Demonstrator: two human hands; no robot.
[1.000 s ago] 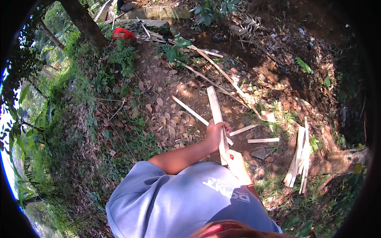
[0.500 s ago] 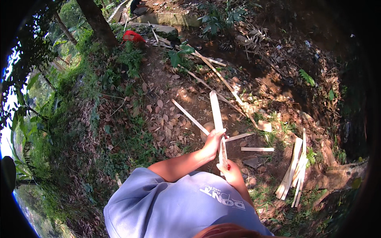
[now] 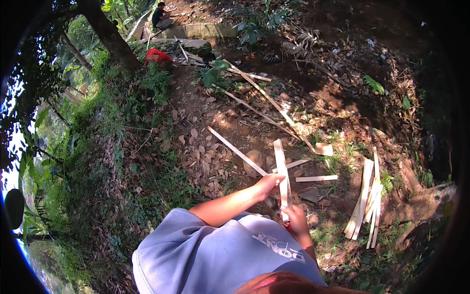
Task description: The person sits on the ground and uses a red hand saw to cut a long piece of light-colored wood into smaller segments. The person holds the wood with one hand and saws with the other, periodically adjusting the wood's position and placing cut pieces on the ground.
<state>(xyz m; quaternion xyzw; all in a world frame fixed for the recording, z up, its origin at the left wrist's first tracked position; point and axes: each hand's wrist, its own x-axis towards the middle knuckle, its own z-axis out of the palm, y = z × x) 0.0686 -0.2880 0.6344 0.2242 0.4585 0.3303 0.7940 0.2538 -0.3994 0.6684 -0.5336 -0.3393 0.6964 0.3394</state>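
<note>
While the left hand (image 3: 268,184) closes around the middle of the pale bamboo slat (image 3: 282,172), the right hand (image 3: 295,216) grips a red-handled tool (image 3: 285,223) at the slat's near end; its blade is hidden. The slat stands just ahead of the body, pointing toward 12 o'clock over the leaf-strewn ground (image 3: 196,147). A stack of finished strips (image 3: 364,201) lies at 3 o'clock, and loose offcuts (image 3: 316,178) lie between. Judged from this grip, clean work needs the slat held steady, the tool kept along the grain, and the left-hand fingers clear of its path.
</note>
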